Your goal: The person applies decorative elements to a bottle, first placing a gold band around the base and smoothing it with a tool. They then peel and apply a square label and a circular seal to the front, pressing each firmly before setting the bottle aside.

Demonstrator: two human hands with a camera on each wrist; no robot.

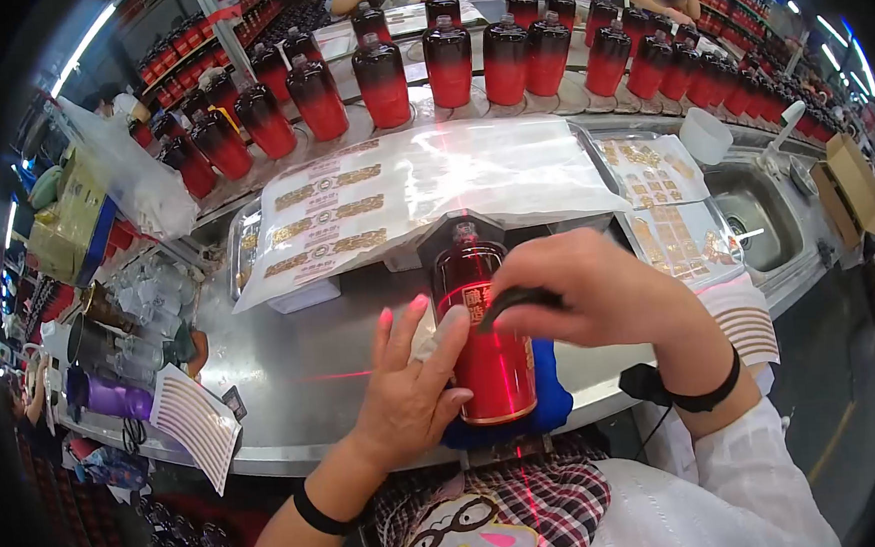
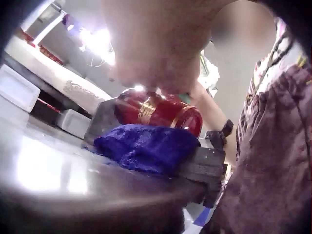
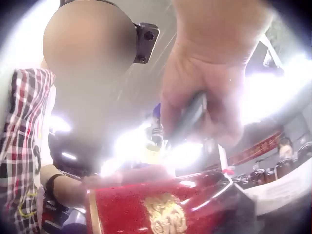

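Note:
A glossy red bottle (image 1: 494, 370) with a dark shoulder and gold lettering lies on a blue cloth (image 2: 146, 146), its neck pointing away from me. My right hand (image 1: 594, 289) is above the bottle's label, pinching a small dark flat tool (image 1: 524, 300) between thumb and fingers; blur hides its exact kind. The tool's lower edge is right at the gold characters (image 3: 165, 214). On the bottle's left side, my left hand (image 1: 405, 391) touches the glass with extended fingers, and a white covering wraps one fingertip. Beneath the cloth shows a grey support (image 2: 200, 163).
Behind the bottle, a white sheet (image 1: 461, 172) carries rows of gold decals. More decals lie on a tray (image 1: 671, 234) at the right, near a sink (image 1: 765, 218). Several red-black bottles (image 1: 381, 81) line the back. A purple bottle (image 1: 114, 394) and striped sheet (image 1: 196, 424) are left.

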